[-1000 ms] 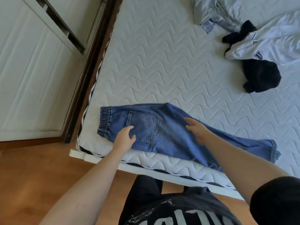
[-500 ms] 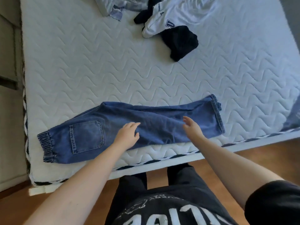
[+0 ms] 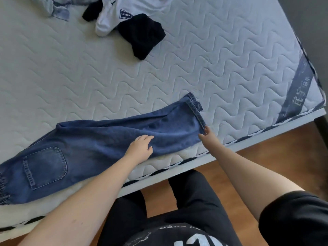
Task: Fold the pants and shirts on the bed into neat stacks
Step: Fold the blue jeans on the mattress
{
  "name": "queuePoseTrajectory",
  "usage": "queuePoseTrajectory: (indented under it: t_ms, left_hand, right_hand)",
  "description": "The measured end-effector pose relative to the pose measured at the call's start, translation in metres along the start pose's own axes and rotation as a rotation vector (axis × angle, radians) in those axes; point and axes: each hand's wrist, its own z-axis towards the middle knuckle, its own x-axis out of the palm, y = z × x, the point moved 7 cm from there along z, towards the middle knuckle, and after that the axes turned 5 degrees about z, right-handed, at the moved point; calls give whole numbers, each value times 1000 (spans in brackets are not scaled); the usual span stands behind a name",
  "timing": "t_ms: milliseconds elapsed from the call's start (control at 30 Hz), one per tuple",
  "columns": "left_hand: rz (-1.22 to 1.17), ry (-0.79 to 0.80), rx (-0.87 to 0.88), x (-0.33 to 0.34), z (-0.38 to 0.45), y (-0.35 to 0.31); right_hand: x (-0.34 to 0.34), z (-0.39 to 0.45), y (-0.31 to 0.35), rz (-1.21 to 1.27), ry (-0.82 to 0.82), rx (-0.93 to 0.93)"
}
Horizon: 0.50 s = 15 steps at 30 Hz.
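Note:
Blue jeans [image 3: 92, 144] lie folded lengthwise along the near edge of the white quilted mattress [image 3: 204, 71], waistband at the far left, leg cuffs at the right. My left hand [image 3: 140, 148] rests flat on the middle of the legs with its fingers straight. At the lower corner of the cuffs is my right hand [image 3: 206, 135], fingertips touching the hem; a grip cannot be made out. A white shirt with a dark letter [image 3: 122, 13], a black garment [image 3: 142, 34] and a pale blue garment [image 3: 55, 8] lie heaped at the far side.
The mattress's right edge carries a grey-blue printed band [image 3: 296, 89]. The bed's near edge runs diagonally above a brown wooden floor [image 3: 266, 157]. My black trousers and shirt fill the bottom of the view.
Both hands have slid rightwards along the jeans. My right hand went from the mid-leg to the cuff hem. The view has swung to the right.

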Motion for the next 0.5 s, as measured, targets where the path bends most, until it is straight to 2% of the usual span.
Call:
queuePoseTrajectory:
  t_ms: [200,300,367,433,500]
  left_hand:
    - [-25,-79,7,-7,19,-26]
    - [-112,-102,-31,-10,25,-32]
    - [-193,-87,-80,-6,28,-31]
    - [-349,-58,-167,1,30,-26]
    - [-637,-70,-294,6,31,-19]
  right_hand:
    - [-7,49,26,-108,-20,-10]
    - [-7,68,37,-150,-86,30]
    - [3,79,40,-137,-54,26]
    - [14,86,42,-131,16,0]
    - [18,89,41,-152,54,-9]
